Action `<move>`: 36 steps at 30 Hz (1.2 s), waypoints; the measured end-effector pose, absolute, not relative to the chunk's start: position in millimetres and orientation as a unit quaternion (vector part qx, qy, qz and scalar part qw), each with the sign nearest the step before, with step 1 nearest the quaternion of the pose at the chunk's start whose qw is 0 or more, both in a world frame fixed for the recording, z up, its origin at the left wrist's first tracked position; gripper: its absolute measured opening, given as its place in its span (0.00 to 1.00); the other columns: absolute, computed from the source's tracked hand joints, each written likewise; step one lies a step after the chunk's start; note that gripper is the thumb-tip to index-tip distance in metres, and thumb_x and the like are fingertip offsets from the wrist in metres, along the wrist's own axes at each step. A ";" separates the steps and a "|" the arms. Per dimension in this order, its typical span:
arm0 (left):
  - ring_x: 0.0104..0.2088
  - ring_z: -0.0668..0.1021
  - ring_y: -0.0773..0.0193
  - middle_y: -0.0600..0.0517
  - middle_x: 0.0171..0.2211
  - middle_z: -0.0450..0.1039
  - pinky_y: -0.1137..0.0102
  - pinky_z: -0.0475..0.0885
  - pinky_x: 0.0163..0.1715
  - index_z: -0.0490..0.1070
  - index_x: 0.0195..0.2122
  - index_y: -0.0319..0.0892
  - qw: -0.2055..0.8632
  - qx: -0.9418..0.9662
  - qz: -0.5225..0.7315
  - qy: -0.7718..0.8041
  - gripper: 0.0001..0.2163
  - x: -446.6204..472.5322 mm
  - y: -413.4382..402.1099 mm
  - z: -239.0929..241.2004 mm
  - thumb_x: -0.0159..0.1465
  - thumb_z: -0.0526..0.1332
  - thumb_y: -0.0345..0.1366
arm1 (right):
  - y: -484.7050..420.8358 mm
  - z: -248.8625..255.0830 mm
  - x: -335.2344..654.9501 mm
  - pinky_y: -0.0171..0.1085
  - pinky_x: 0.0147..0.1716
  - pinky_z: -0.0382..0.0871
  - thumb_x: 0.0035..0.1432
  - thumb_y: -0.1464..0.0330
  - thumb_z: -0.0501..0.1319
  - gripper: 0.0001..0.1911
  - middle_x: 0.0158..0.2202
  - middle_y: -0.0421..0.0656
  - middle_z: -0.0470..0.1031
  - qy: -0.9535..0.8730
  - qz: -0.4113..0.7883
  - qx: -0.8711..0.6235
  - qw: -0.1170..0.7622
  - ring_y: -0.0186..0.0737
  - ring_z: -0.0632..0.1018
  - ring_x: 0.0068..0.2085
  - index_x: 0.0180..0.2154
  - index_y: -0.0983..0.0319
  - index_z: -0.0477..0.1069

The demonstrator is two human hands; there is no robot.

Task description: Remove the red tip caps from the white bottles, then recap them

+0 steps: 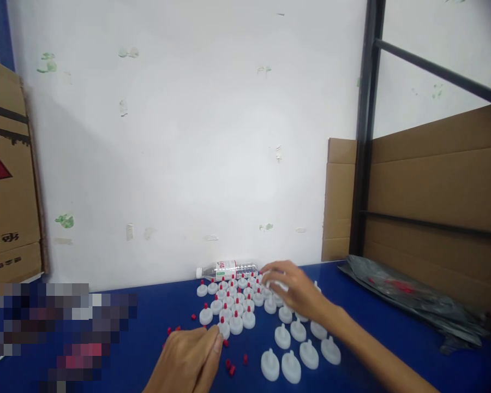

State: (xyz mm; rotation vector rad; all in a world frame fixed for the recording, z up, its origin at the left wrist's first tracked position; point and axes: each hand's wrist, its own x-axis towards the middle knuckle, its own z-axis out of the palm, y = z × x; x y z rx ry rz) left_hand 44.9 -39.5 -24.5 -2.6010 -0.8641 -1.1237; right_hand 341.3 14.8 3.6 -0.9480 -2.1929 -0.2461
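My left hand (188, 357) is low on the blue table, fingers curled and thumb pressed in. What it holds, if anything, is hidden. Small red tip caps (232, 371) lie loose around it. Farther up, my right hand (292, 286) reaches over several round white nozzle lids. Its thumb and forefinger pinch at a red tip cap at the back of the group. Left of this hand, white lids with red tips (236, 325) stand upright in close rows. Under and right of its forearm stand bare white lids (291, 367) without red tips.
A clear plastic bottle (227, 270) lies on its side against the white wall. Cardboard boxes (8, 218) stand at the left. Grey plastic bags (409, 300) lie at the right, beside a black metal frame (362, 164) and cardboard sheets. A blurred patch covers the lower left.
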 end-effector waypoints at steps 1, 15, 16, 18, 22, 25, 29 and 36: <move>0.20 0.72 0.66 0.55 0.21 0.69 0.71 0.65 0.24 0.64 0.28 0.46 0.090 -0.877 -0.372 -0.290 0.18 43.5 -39.0 -23.0 0.74 0.44 0.34 | 27.1 3.7 359.8 0.44 0.52 0.68 0.64 0.68 0.61 0.06 0.49 0.43 0.79 -0.804 -0.093 -0.441 0.389 0.46 0.77 0.51 0.41 0.55 0.76; 0.44 0.75 0.58 0.50 0.40 0.76 0.64 0.73 0.45 0.73 0.37 0.43 0.009 -0.911 -0.224 -0.346 0.07 53.2 -35.8 -27.9 0.67 0.56 0.28 | 88.7 -51.6 492.0 0.38 0.35 0.70 0.50 0.57 0.62 0.12 0.31 0.44 0.83 -0.628 0.009 -0.684 0.371 0.48 0.81 0.34 0.29 0.59 0.78; 0.43 0.75 0.58 0.50 0.39 0.76 0.64 0.73 0.46 0.73 0.37 0.43 0.010 -0.911 -0.230 -0.343 0.06 52.3 -34.8 -28.8 0.67 0.57 0.28 | 89.2 -53.4 492.2 0.37 0.35 0.70 0.51 0.56 0.62 0.13 0.30 0.43 0.83 -0.634 0.024 -0.684 0.362 0.47 0.81 0.33 0.29 0.58 0.78; 0.43 0.75 0.58 0.50 0.38 0.76 0.64 0.73 0.47 0.73 0.36 0.44 0.016 -0.910 -0.245 -0.334 0.06 50.3 -32.6 -31.2 0.66 0.58 0.28 | 89.9 -54.7 490.8 0.37 0.33 0.69 0.55 0.52 0.60 0.18 0.28 0.43 0.82 -0.639 0.046 -0.684 0.348 0.46 0.81 0.31 0.28 0.59 0.78; 0.44 0.76 0.57 0.50 0.39 0.76 0.63 0.73 0.47 0.73 0.37 0.45 0.031 -0.908 -0.256 -0.330 0.05 47.5 -28.8 -36.0 0.67 0.59 0.29 | 89.4 -52.5 483.9 0.37 0.30 0.69 0.64 0.47 0.50 0.32 0.24 0.46 0.80 -0.646 0.072 -0.683 0.332 0.44 0.79 0.27 0.23 0.61 0.77; 0.43 0.75 0.56 0.50 0.38 0.76 0.62 0.72 0.46 0.72 0.37 0.45 0.037 -0.909 -0.251 -0.332 0.04 46.6 -25.6 -40.1 0.66 0.59 0.29 | 86.2 -48.6 479.1 0.37 0.30 0.68 0.67 0.47 0.45 0.35 0.22 0.46 0.79 -0.650 0.068 -0.682 0.328 0.44 0.79 0.26 0.22 0.61 0.77; 0.40 0.74 0.56 0.50 0.37 0.74 0.62 0.72 0.43 0.71 0.37 0.45 0.042 -0.907 -0.256 -0.332 0.04 45.6 -21.5 -44.8 0.65 0.58 0.29 | 77.2 -34.8 470.1 0.40 0.33 0.66 0.68 0.50 0.45 0.31 0.24 0.47 0.77 -0.652 -0.007 -0.674 0.346 0.47 0.78 0.30 0.25 0.61 0.75; 0.40 0.74 0.58 0.49 0.38 0.74 0.64 0.71 0.41 0.71 0.37 0.43 0.019 -0.892 -0.264 -0.366 0.09 42.3 -24.6 -27.9 0.70 0.52 0.30 | 47.1 0.4 404.5 0.42 0.45 0.66 0.72 0.56 0.45 0.25 0.36 0.46 0.79 -0.762 -0.053 -0.543 0.349 0.46 0.77 0.40 0.34 0.61 0.74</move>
